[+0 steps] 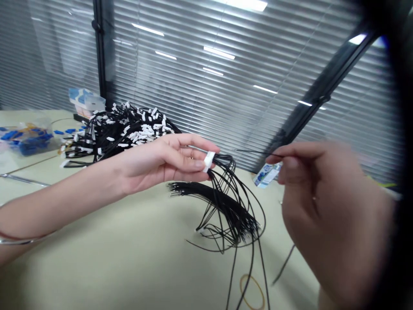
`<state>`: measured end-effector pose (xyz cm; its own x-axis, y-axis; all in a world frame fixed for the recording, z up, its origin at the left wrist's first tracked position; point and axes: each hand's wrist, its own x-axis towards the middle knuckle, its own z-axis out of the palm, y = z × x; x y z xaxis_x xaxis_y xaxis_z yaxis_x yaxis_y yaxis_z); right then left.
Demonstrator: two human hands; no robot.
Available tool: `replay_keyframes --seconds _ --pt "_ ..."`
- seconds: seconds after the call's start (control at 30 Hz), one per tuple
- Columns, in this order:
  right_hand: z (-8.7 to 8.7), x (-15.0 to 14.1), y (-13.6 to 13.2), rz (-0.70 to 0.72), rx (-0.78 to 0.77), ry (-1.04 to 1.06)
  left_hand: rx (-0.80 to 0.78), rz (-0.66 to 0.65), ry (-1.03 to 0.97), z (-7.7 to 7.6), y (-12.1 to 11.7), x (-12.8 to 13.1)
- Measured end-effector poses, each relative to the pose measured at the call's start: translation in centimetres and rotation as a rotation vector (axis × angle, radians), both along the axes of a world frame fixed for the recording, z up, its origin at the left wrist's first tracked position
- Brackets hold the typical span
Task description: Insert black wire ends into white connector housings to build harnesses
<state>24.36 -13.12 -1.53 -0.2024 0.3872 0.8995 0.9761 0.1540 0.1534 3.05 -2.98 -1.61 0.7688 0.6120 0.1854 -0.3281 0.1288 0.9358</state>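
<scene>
My left hand (183,158) pinches a white plastic connector (209,161) between thumb and fingers. Several thin black wires (232,172) run out of the connector's right side and droop toward the table. To the right, my right hand (316,193), partly blurred, is closed in a pinch on a single black wire (258,151), whose thin end points left toward the connector. Connector and wire end are apart. Below the left hand lies a bundle of cut black wires (213,193) with bare or metal-tipped ends, partly behind the hanging wires.
At the back left is a large heap of black cables with white connectors (142,129). A bag of blue parts (29,137) and a tissue box (86,102) stand near it. A rubber band (252,292) lies in front; a blue-white packet (267,174) lies behind. Blinds (193,86) close off the back.
</scene>
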Motion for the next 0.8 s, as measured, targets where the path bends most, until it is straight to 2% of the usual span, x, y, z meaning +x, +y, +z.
replay_keyframes --seconds 0.2,0.43,0.53,0.8 --pt "-0.1 -1.8 -1.3 0.235 -0.055 -0.052 -0.029 -0.037 0.021 -0.4 -0.3 0.2" --pt "-0.1 -2.1 -1.4 0.297 -0.022 -0.095 -0.051 -0.08 0.015 -0.6 -0.4 0.4" --pt "-0.3 -2.1 -1.3 0.293 -0.037 -0.083 -0.048 -0.06 0.027 -0.7 -0.2 0.4" --pt "0.0 -1.7 -1.1 0.168 -0.046 -0.033 -0.038 -0.041 0.023 -0.7 -0.4 0.2"
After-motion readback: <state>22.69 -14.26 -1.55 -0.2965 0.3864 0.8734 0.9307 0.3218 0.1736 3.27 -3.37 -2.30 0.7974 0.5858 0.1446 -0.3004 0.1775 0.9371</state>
